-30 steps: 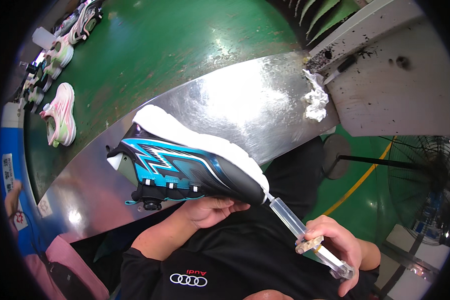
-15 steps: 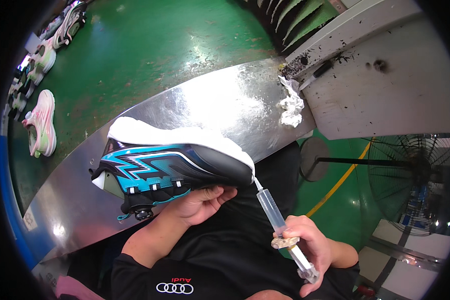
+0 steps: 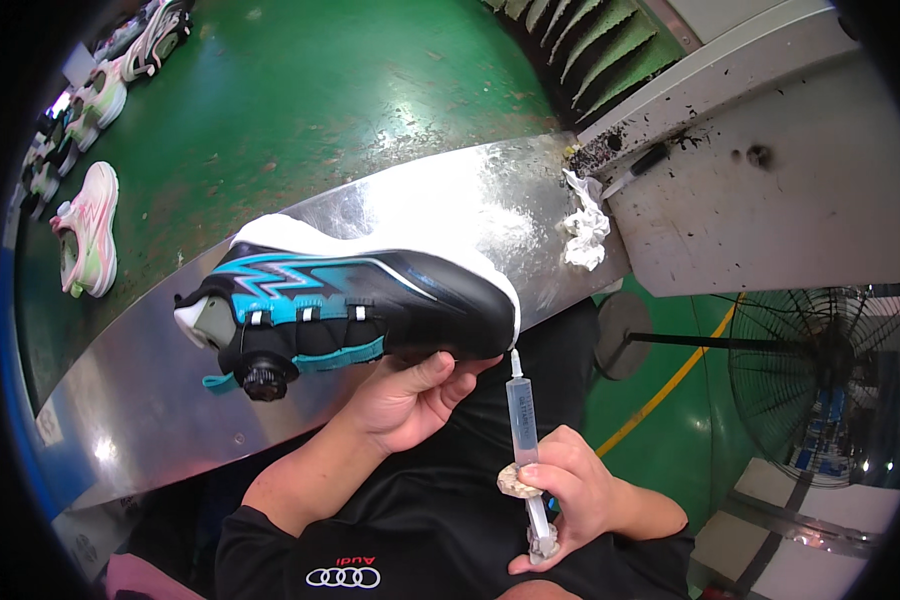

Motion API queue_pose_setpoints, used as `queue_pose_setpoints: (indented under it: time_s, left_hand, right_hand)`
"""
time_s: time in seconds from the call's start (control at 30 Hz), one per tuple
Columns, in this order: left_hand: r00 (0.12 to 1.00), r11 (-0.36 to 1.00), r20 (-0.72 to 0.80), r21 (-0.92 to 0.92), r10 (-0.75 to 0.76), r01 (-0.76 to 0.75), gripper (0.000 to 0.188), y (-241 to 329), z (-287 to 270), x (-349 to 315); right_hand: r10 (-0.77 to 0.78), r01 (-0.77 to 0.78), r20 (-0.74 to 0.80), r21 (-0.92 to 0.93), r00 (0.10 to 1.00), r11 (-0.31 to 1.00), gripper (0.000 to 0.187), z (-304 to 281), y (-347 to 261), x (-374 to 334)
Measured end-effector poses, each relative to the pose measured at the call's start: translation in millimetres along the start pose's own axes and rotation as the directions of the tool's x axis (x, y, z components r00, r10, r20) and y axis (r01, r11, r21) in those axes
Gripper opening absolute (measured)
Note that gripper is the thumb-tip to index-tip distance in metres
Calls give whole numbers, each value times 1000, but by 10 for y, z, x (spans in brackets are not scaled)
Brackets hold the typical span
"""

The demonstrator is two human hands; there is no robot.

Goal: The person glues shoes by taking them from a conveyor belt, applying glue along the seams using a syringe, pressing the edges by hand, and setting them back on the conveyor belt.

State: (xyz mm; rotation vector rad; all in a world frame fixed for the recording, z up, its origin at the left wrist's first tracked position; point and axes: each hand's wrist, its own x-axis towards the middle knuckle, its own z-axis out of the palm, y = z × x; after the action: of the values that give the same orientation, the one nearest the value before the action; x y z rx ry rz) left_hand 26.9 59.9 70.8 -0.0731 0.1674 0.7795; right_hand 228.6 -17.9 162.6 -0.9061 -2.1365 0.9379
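A black and turquoise sports shoe (image 3: 400, 300) with a thick white sole lies tilted on its side, sole away from me and toe to the right. Its lacing dial faces me at the lower left. My left hand (image 3: 410, 405) is closed on the toe end from below, with some fingers hidden behind the upper. In my right hand (image 3: 575, 485) is a clear plastic syringe (image 3: 522, 415), its fingers and thumb around the barrel's flange and the plunger. Whitish lumpy wrapping covers the flange and plunger end. The syringe's tip touches the edge between sole and upper at the toe.
Below the shoe is a shiny metal bench (image 3: 350, 215). Crumpled white tissue (image 3: 587, 225) and a dark-handled tool (image 3: 645, 165) lie at its far right, beside a grey metal machine panel (image 3: 770, 180). A pink shoe (image 3: 95, 230) stands on the green surface (image 3: 300, 90). A floor fan (image 3: 820, 370) is at right.
The shoe has turned slightly, showing more of its dial side. My right hand and the syringe have swung left, so the syringe is nearly upright in the picture, its tip still at the toe.
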Motion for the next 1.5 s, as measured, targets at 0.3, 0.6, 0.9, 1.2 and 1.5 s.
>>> queue_pose_setpoints:
  time_s: [0.3,0.6,0.9,1.2,1.5]
  left_hand:
    - [1000,1000,-4,15,10,-10,37,-12,61,-47]
    - [999,1000,-20,10,30,-30,39,-21,96,-105]
    - [999,999,-18,15,38,-37,38,-32,107,-141]
    - [999,999,-31,19,32,-31,39,-25,135,-137]
    - [999,998,-21,-59,30,-31,34,-22,160,-121]
  right_hand:
    - [-69,67,-11,-137,998,988,90,132,45,18]
    - [-114,102,-47,-203,992,974,79,206,17,12]
    - [-143,122,-70,-239,987,963,76,265,4,16]
    - [-144,121,-73,-254,987,960,74,286,7,9]
    - [-118,107,-28,-252,993,962,86,264,14,-9]
